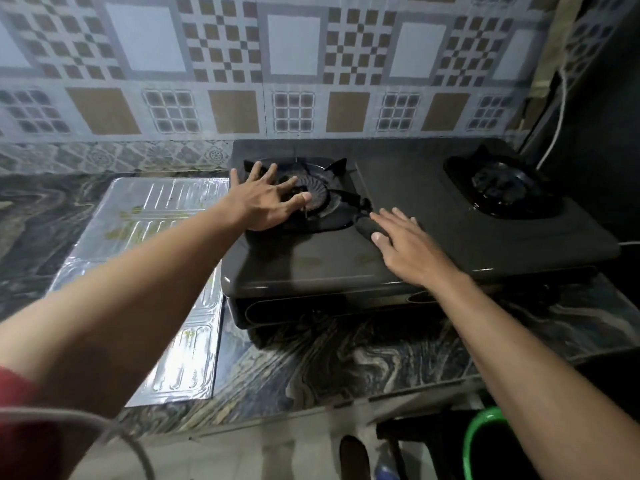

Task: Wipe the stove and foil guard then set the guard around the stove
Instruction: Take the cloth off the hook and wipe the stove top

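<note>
Left hand point(266, 199) splayed over burner point(311, 197); right hand point(405, 245) flat on stove point(433, 216).

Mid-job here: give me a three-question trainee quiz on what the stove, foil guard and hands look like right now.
1. True or false: the foil guard stands upright around the stove.
2. Which hand is over the left burner? A) left hand B) right hand
3. Fill in: the guard lies flat on the ____, at the stove's left.

Key: 1 false; 2 A; 3 countertop.
</note>
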Available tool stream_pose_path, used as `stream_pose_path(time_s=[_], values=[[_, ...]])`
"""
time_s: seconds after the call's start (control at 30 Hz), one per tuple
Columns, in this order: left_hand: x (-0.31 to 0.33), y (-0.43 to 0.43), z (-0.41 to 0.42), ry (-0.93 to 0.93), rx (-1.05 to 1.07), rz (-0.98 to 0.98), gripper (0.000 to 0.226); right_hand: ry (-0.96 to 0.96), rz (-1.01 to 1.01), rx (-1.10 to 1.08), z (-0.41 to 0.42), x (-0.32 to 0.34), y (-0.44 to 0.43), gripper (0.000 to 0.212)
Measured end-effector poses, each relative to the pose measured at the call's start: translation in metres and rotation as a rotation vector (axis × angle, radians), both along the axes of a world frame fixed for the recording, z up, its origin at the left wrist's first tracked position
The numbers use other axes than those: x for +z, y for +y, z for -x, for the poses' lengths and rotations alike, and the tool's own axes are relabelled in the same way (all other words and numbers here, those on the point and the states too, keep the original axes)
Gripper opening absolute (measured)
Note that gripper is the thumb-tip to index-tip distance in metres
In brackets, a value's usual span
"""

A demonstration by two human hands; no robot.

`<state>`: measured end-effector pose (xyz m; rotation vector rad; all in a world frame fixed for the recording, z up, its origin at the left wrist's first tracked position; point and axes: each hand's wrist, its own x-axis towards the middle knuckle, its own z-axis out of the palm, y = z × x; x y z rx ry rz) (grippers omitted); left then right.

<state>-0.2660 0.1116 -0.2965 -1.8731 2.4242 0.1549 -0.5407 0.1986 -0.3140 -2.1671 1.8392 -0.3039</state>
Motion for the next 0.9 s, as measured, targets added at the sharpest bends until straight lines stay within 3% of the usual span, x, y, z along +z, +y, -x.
stream_pose_path(time_s=[0.2, 0.53, 0.67, 0.9], values=[[0.000, -0.008, -0.009, 0.031, -0.018, -0.032, 0.090, 0.028, 0.115, -0.092, -0.045, -0.015, 0.022, 0.052], [0.007, -0.015, -0.010, 0.096, 0.029, -0.125, 0.097, 0.025, 0.260, -0.014, -0.144, -0.024, 0.059, 0.054], [0.009, -0.019, -0.012, 0.089, 0.048, -0.127, 0.109, 0.035, 0.285, 0.051, -0.171, -0.025, 0.056, 0.050], [0.011, -0.021, -0.015, 0.115, 0.026, -0.173, 0.102, -0.005, 0.308, 0.247, -0.216, -0.020, 0.044, 0.052]])
